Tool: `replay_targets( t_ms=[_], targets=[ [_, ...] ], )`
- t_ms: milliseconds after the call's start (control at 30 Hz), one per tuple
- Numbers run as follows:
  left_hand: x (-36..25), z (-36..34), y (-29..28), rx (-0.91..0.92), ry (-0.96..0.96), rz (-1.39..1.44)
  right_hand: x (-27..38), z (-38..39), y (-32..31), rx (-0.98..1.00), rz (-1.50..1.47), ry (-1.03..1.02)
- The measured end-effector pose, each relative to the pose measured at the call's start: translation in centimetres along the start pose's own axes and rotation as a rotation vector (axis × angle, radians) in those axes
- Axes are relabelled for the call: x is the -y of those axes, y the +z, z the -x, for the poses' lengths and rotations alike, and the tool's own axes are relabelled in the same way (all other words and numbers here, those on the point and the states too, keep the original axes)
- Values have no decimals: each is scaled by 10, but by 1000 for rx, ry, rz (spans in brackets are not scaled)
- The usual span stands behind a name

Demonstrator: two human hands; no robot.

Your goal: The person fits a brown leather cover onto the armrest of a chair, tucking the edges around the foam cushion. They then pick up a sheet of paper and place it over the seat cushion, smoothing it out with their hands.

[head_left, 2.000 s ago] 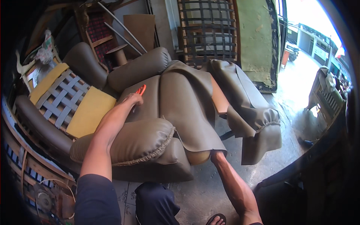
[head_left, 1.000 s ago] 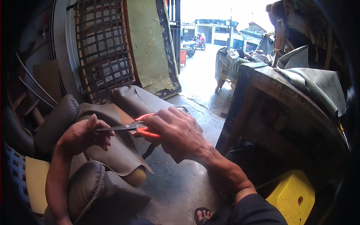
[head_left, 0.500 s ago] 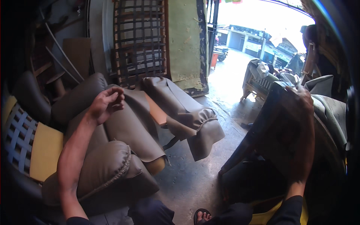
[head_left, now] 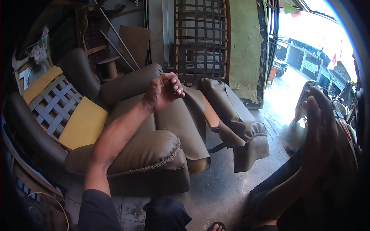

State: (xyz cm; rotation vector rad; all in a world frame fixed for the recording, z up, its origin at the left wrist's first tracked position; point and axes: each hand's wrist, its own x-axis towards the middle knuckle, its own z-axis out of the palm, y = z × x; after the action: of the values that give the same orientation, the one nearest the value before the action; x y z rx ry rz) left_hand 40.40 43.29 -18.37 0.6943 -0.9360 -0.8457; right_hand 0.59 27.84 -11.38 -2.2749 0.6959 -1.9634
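My left hand (head_left: 163, 91) hovers over a partly upholstered brown sofa (head_left: 142, 152), its fingers loosely curled and nothing visible in them. Beneath my forearm lies the padded armrest with a gathered seam. The sofa's back shows woven grey webbing (head_left: 58, 102) and yellow foam (head_left: 84, 123). Past my left hand, a loose brown cover piece (head_left: 221, 98) with a gathered corner hangs beside an orange-tan panel (head_left: 210, 111). On the right, my right hand (head_left: 319, 123) is raised, fingers stretched out and somewhat blurred, near a dark furniture piece (head_left: 277, 177) mostly in shadow.
A frame with dark woven straps (head_left: 201, 42) leans at the back, next to a worn pale-green panel (head_left: 244, 50). A wooden spool (head_left: 110, 67) and a brown board (head_left: 133, 42) stand behind the sofa. Concrete floor (head_left: 219, 188) runs toward a bright doorway at right.
The view has swung left, so the sofa appears further right. My right hand has come off the dark furniture piece's top edge and its fingers have straightened. My left hand stays over the sofa.
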Motion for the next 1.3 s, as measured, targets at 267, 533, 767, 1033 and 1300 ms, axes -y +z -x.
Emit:
replay_targets(
  t_ms=[267,533,767,1033,1300],
  targets=[
    [35,10,-59,-192,-258,-1215,13,33,29,238,-537,141],
    [79,10,-17,537,-540,-1810,79,48,30,880,-899,-570],
    [80,13,-36,622,-530,-1786,149,40,62,1015,-1262,-890],
    [69,16,-38,625,-567,-1771,163,55,89,944,-1010,-1115],
    [61,28,-41,546,-487,-1643,107,43,132,1133,-1029,-968]
  ],
)
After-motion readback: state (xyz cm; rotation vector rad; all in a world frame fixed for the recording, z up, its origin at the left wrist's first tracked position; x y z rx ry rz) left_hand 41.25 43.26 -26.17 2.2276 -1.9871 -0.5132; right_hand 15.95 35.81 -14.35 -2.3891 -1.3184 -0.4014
